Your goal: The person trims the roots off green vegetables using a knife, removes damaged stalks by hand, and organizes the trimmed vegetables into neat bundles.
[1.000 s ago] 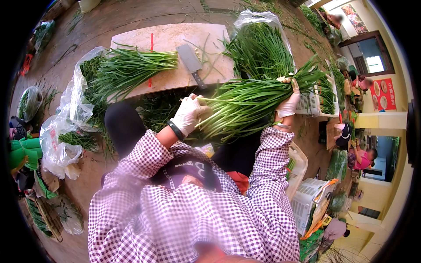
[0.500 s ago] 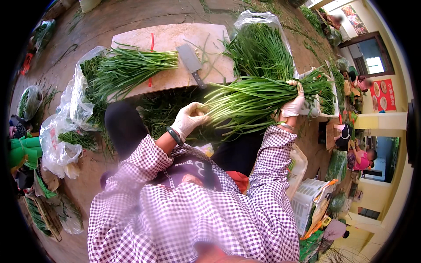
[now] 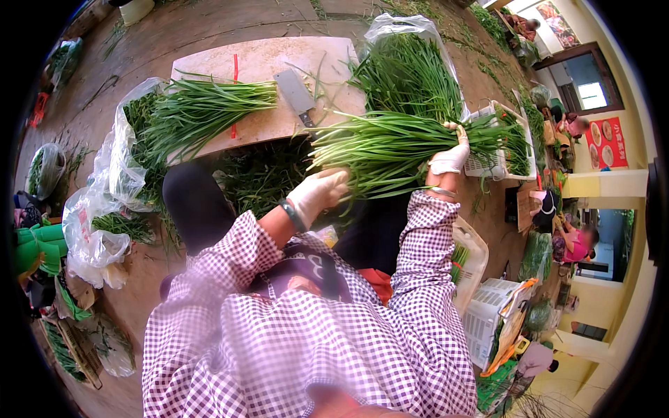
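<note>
My right hand [image 3: 451,157], in a white glove, is wrapped around a long bunch of garlic chives [image 3: 390,150]. The pale stem ends point left and the green leaf tips stick out to the right. My left hand [image 3: 322,193], also gloved, is under the stem ends, its fingers drawn together and slightly blurred; anything they pinch cannot be made out. Beyond my knees, a pinkish-white board [image 3: 293,56] carries another bunch of chives [image 3: 209,104] lying across a red tie [image 3: 235,70]. A cleaver [image 3: 295,92] lies beside that bunch, its handle partly behind the chives I hold.
Right of the board, an open plastic bag [image 3: 401,26] is full of chives. A white basket [image 3: 529,150] with more greens stands farther right. Clear plastic bags [image 3: 94,244] lie at left. Loose trimmings [image 3: 261,174] are heaped below the board. Other people sit at the far right.
The held bunch has shifted slightly left and up with my right hand. My left hand has moved right and down from the stem tips to beneath the bunch.
</note>
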`<action>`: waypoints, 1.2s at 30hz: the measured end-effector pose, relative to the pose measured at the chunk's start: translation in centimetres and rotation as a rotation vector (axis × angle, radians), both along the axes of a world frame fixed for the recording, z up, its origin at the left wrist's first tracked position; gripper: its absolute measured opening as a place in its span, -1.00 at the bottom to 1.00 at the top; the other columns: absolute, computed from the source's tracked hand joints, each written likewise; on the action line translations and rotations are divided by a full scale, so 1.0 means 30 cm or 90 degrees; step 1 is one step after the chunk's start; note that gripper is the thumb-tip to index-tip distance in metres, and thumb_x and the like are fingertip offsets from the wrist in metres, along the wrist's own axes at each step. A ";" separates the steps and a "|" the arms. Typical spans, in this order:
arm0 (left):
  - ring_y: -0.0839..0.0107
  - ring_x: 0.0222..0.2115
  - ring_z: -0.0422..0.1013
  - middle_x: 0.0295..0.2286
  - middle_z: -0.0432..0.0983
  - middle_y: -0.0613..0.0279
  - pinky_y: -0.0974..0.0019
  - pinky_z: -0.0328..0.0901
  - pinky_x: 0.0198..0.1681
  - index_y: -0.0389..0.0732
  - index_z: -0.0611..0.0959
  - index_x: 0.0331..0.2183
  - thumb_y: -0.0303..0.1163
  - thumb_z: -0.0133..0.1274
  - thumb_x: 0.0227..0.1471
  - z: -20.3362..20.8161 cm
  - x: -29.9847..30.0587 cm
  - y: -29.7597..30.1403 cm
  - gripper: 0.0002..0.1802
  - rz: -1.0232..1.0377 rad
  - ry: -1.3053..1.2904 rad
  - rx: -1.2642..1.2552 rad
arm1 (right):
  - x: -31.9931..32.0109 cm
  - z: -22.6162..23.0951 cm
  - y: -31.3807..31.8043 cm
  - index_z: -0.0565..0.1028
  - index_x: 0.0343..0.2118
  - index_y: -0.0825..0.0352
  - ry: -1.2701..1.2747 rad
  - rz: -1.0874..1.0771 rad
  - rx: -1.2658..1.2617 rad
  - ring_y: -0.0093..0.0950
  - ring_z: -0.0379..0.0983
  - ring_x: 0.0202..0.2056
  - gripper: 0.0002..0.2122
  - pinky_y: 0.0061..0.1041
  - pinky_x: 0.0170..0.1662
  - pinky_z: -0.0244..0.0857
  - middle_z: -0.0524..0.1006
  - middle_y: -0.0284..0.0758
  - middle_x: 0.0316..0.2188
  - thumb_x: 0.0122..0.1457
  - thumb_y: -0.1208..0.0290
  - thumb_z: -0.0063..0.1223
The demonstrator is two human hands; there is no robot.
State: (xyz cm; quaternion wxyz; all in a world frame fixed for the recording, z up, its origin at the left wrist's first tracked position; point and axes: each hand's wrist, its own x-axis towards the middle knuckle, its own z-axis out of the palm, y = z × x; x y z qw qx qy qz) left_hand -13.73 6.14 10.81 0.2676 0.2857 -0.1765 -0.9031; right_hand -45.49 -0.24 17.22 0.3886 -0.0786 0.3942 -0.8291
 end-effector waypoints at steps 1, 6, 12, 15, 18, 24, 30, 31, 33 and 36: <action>0.66 -0.60 0.21 -0.55 0.35 0.53 0.53 0.18 -0.48 -0.18 0.49 -0.10 -0.16 0.03 0.11 -0.003 -0.020 -0.019 -0.61 -0.019 0.043 0.025 | 0.035 0.003 -0.010 0.46 -0.50 0.33 0.002 0.001 0.002 -0.41 0.43 -0.40 -0.82 -0.39 -0.16 0.37 0.51 -0.30 -0.50 0.15 0.40 -0.13; 0.60 -0.71 0.01 -0.72 0.14 0.53 0.46 -0.01 -0.59 -0.04 0.40 -0.52 -0.13 -0.10 0.15 -0.080 -0.042 -0.023 -0.72 0.029 0.056 0.054 | 0.099 0.016 -0.022 0.47 -0.47 0.34 0.045 0.045 -0.024 -0.43 0.43 -0.39 -0.84 -0.42 -0.16 0.36 0.51 -0.30 -0.48 0.15 0.40 -0.10; 0.58 -0.76 -0.04 -0.80 0.01 0.54 0.43 -0.03 -0.62 -0.03 0.38 -0.57 -0.11 -0.17 0.19 -0.283 0.169 -0.041 -0.66 0.122 -0.161 0.129 | -0.081 0.062 0.012 0.46 -0.50 0.33 0.032 0.029 -0.059 -0.43 0.42 -0.41 -0.83 -0.40 -0.19 0.37 0.50 -0.31 -0.49 0.15 0.40 -0.12; 0.57 -0.51 0.32 -0.51 0.43 0.44 0.43 0.21 -0.44 -0.12 0.55 -0.22 -0.08 -0.06 0.12 -0.280 0.163 -0.040 -0.66 0.001 -0.206 -0.069 | -0.083 0.072 0.030 0.46 -0.53 0.31 0.040 0.055 -0.037 -0.43 0.43 -0.41 -0.85 -0.40 -0.18 0.37 0.51 -0.31 -0.50 0.11 0.42 -0.10; 0.35 -0.02 0.27 -0.03 0.33 0.24 0.15 0.19 0.02 -0.08 0.34 0.11 -0.07 0.11 0.00 -0.090 0.064 -0.006 -0.33 -0.006 0.001 -0.105 | -0.045 0.013 0.010 0.48 -0.52 0.33 -0.004 0.071 -0.016 -0.39 0.45 -0.40 -0.87 -0.38 -0.15 0.38 0.53 -0.27 -0.48 0.08 0.43 -0.07; 0.43 -0.20 0.36 -0.10 0.38 0.23 0.38 0.33 -0.29 -0.15 0.30 0.10 -0.15 0.14 -0.01 0.021 0.069 -0.011 -0.32 -0.008 0.218 0.014 | -0.125 -0.090 0.008 0.47 -0.46 0.38 -0.051 0.150 -0.059 -0.32 0.44 -0.29 -0.83 -0.28 -0.05 0.32 0.53 -0.20 -0.40 0.15 0.42 -0.14; 0.39 -0.24 0.40 -0.12 0.41 0.17 0.43 0.33 -0.49 -0.16 0.27 0.12 -0.16 0.05 0.06 -0.130 0.080 -0.027 -0.36 -0.030 0.397 0.019 | -0.115 -0.088 -0.011 0.46 -0.47 0.39 -0.094 0.145 -0.078 -0.30 0.42 -0.29 -0.82 -0.27 -0.06 0.31 0.51 -0.18 -0.40 0.14 0.44 -0.17; 0.37 -0.24 0.41 -0.13 0.41 0.17 0.42 0.32 -0.50 -0.14 0.26 0.13 -0.14 0.04 0.07 -0.090 0.071 -0.022 -0.36 -0.059 0.370 -0.006 | -0.106 -0.088 -0.010 0.46 -0.47 0.39 -0.089 0.143 -0.081 -0.30 0.42 -0.29 -0.82 -0.27 -0.07 0.32 0.51 -0.18 -0.41 0.14 0.43 -0.16; 0.36 -0.28 0.41 -0.14 0.42 0.16 0.43 0.31 -0.52 -0.12 0.25 0.14 -0.10 0.01 0.08 -0.044 0.075 -0.007 -0.35 -0.086 0.322 -0.019 | -0.081 -0.082 -0.017 0.46 -0.48 0.39 -0.078 0.143 -0.088 -0.31 0.43 -0.30 -0.82 -0.29 -0.07 0.32 0.51 -0.20 -0.42 0.13 0.42 -0.15; 0.46 -0.52 0.33 -0.18 0.44 0.15 0.53 0.21 -0.60 -0.12 0.22 0.16 -0.08 0.01 0.08 0.016 0.086 0.018 -0.32 -0.030 0.277 -0.019 | -0.054 -0.071 -0.026 0.47 -0.49 0.39 -0.091 0.142 -0.053 -0.33 0.43 -0.32 -0.83 -0.33 -0.08 0.33 0.51 -0.21 -0.44 0.12 0.43 -0.11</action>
